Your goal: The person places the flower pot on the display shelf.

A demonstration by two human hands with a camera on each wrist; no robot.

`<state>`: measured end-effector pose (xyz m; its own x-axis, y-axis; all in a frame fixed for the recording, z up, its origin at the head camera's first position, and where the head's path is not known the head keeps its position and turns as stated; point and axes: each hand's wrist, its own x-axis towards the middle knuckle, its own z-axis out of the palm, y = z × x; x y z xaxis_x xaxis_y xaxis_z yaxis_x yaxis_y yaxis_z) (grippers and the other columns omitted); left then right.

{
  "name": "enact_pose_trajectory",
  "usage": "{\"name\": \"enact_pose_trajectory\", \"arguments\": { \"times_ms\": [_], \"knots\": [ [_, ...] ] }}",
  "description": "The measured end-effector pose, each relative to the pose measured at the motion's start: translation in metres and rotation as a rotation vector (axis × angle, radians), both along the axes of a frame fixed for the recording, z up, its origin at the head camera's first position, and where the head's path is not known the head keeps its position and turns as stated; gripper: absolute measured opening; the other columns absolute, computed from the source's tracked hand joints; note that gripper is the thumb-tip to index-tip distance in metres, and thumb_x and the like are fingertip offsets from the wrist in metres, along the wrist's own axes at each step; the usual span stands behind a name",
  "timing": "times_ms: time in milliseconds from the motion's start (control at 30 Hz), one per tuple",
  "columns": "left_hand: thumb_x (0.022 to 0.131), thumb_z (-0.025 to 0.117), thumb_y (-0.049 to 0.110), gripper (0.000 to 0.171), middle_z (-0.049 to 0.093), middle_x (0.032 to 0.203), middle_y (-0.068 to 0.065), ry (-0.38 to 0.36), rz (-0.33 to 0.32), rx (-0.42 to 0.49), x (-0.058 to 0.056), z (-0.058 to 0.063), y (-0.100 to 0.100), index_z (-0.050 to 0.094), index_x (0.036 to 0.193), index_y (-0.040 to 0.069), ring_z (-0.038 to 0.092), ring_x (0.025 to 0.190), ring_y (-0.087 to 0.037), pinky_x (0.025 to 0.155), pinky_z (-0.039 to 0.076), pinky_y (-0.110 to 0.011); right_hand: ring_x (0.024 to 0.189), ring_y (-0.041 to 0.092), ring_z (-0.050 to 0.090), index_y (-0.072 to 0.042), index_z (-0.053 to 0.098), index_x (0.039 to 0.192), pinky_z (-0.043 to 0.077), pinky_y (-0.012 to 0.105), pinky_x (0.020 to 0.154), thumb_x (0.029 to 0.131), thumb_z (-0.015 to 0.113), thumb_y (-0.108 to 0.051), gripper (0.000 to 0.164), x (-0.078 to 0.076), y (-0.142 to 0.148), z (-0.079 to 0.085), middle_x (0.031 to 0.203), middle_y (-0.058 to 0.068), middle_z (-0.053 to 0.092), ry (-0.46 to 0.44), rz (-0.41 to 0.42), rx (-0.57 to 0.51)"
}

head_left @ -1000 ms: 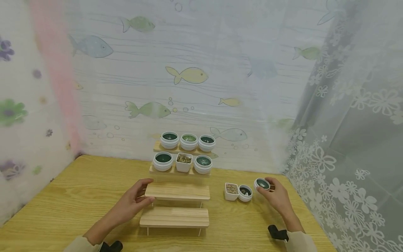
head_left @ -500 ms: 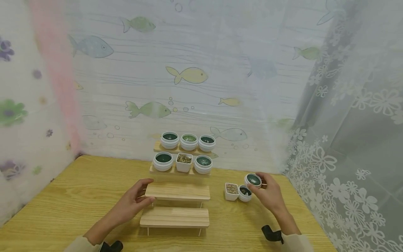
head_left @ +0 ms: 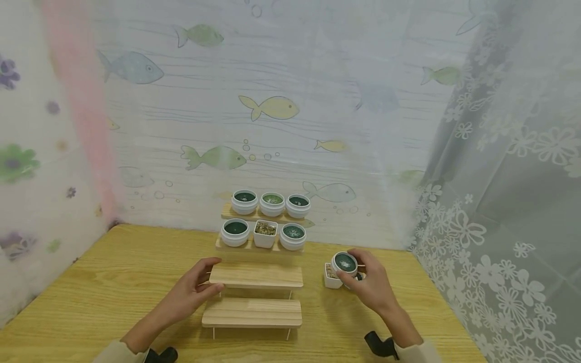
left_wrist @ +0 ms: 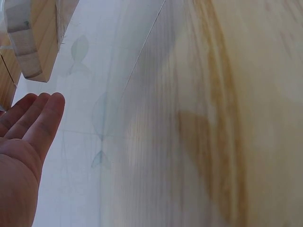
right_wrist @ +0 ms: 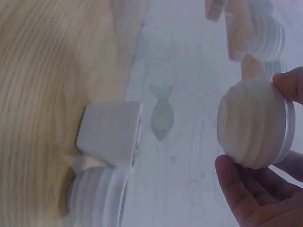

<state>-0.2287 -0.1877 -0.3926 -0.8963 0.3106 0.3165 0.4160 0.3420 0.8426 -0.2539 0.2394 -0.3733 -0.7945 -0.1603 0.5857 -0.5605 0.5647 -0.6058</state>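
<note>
My right hand (head_left: pixel 374 285) pinches a small round white ribbed pot (head_left: pixel 339 272) with dark green filling, between thumb and fingers. In the right wrist view the pot is raised above the table. Below it stand a square white pot (right_wrist: pixel 110 131) with grainy tan filling and another round white pot (right_wrist: pixel 97 198), mostly hidden in the head view. My left hand (head_left: pixel 192 286) is at the left end of a bare wooden shelf (head_left: pixel 256 275), thumb and fingers spread around that end. Its fingers look straight in the left wrist view.
A lower bare wooden shelf (head_left: pixel 251 311) stands in front. Behind, two more shelves carry several white pots, among them a square one (head_left: pixel 265 241) with brown grainy filling and a round one (head_left: pixel 272 209) with lighter green. A fish-patterned curtain (head_left: pixel 272 131) hangs behind the table (head_left: pixel 136 267).
My right hand has carried the round pot leftward, from the right of the two table pots to over them. My left hand has stayed in place.
</note>
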Motion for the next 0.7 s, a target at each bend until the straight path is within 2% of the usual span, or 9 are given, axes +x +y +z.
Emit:
{"name": "enact_pose_trajectory", "arguments": {
  "times_ms": [133, 367, 700],
  "knots": [
    [0.093, 0.065, 0.025, 0.059, 0.033, 0.146, -0.026, 0.0, -0.002, 0.003, 0.0, 0.0, 0.0, 0.037, 0.14, 0.002, 0.037, 0.13, -0.047, 0.095, 0.048, -0.041, 0.09, 0.017, 0.061, -0.003, 0.059, 0.121, 0.056, 0.029, 0.071, 0.081, 0.078, -0.016, 0.046, 0.01, -0.016, 0.006, 0.107, 0.004, 0.062, -0.025, 0.049, -0.047],
    [0.093, 0.065, 0.025, 0.06, 0.034, 0.146, -0.024, -0.017, 0.003, -0.001, 0.001, 0.002, 0.0, 0.036, 0.141, 0.002, 0.038, 0.129, -0.046, 0.096, 0.048, -0.041, 0.088, 0.029, 0.062, 0.008, 0.058, 0.115, 0.057, 0.033, 0.071, 0.076, 0.077, 0.001, 0.043, 0.037, -0.049, 0.034, 0.105, 0.017, 0.063, -0.018, 0.189, -0.129],
    [0.093, 0.065, 0.025, 0.06, 0.035, 0.145, -0.024, -0.02, 0.002, 0.002, 0.0, 0.001, 0.0, 0.037, 0.14, 0.002, 0.038, 0.129, -0.046, 0.095, 0.049, -0.04, 0.09, 0.028, 0.062, 0.006, 0.059, 0.115, 0.057, 0.033, 0.072, 0.075, 0.077, 0.0, 0.044, 0.043, -0.076, 0.043, 0.106, 0.017, 0.063, 0.02, 0.247, -0.083]
  ]
}}
